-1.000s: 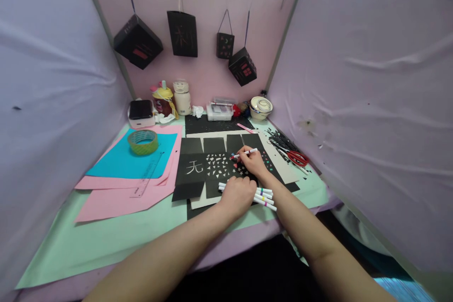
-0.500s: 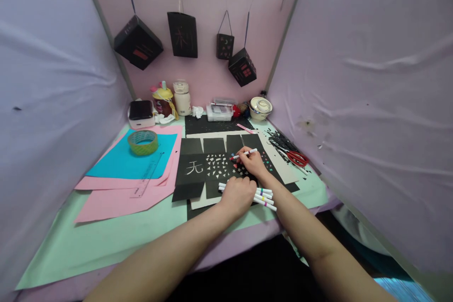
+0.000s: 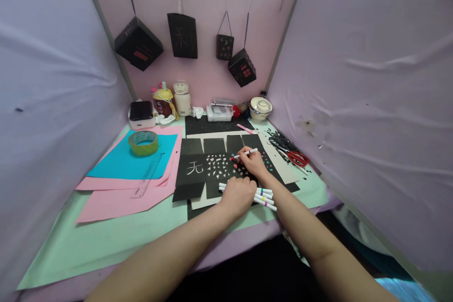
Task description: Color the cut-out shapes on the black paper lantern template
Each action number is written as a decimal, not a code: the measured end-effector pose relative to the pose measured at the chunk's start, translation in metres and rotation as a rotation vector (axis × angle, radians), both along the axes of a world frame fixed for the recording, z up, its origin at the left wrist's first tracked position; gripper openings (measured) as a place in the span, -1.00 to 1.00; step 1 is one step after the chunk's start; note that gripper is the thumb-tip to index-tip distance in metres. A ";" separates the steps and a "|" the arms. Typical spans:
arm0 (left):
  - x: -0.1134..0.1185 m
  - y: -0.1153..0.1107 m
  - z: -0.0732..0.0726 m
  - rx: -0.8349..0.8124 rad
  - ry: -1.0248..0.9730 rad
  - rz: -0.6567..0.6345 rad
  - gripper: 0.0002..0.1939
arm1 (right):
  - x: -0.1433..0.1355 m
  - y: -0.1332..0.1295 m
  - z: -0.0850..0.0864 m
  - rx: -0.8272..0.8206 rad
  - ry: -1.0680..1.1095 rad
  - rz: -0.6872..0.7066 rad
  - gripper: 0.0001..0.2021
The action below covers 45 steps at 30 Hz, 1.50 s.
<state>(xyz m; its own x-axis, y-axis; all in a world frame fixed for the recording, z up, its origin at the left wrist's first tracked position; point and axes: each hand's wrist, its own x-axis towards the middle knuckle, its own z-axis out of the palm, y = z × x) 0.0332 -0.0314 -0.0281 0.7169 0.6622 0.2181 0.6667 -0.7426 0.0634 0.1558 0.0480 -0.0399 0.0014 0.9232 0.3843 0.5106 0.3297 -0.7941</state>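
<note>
Cloth walls [image 3: 371, 85]: rise in lilac and pink on the left, right and far sides.
Table [image 3: 123, 226]: wears a pale green cover, with a lilac edge nearest the body.
Black card [image 3: 212, 192]: lies near the middle of the table, over a pale board [image 3: 285, 172], flaps along the far edge; shows a white-looking character at left, then cut-out triangles, stars and small coloured shapes.
Pink sheets [image 3: 109, 205]: lie overlapping on the left of the table.
Blue sheet [image 3: 116, 160]: sits on top of the pink ones.
Hanging black boxes [image 3: 138, 43]: dangle by cords before the far wall, four in all, with cut-out patterns.
Left hand [image 3: 238, 198]: closes around the marker bundle, low over the near part of the card.
Right hand [image 3: 253, 161]: pinches the red-tipped marker, above the cut-outs, just beyond the left hand.
Marker bundle [image 3: 264, 198]: pokes out on both sides of the left fist, white barrels with coloured bands.
Ruler [image 3: 146, 181]: lies slanted across blue and pink paper, see-through.
Tape roll [image 3: 144, 151]: rests flat on the blue sheet.
Scissors [image 3: 297, 158]: lie right of the card beside black scraps, red handles showing.
Red-tipped marker [image 3: 250, 152]: slants tip-down toward the cut-outs; contact too small to tell.
</note>
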 end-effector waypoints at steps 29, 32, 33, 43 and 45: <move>0.000 0.000 -0.001 0.006 -0.006 0.006 -0.88 | 0.001 0.001 0.000 0.025 -0.038 -0.053 -0.81; 0.000 0.000 -0.001 0.004 -0.007 0.006 -0.88 | 0.001 0.001 -0.001 0.032 -0.041 -0.068 -0.81; 0.000 0.000 -0.001 0.007 -0.008 0.007 -0.88 | 0.001 0.001 -0.001 0.034 -0.044 -0.073 -0.81; 0.000 0.000 -0.003 0.027 -0.014 0.010 -0.89 | 0.001 0.000 -0.001 0.037 -0.046 -0.057 -0.81; 0.000 0.000 -0.004 0.026 -0.017 0.014 -0.88 | 0.002 0.001 -0.002 0.034 -0.046 -0.048 -0.81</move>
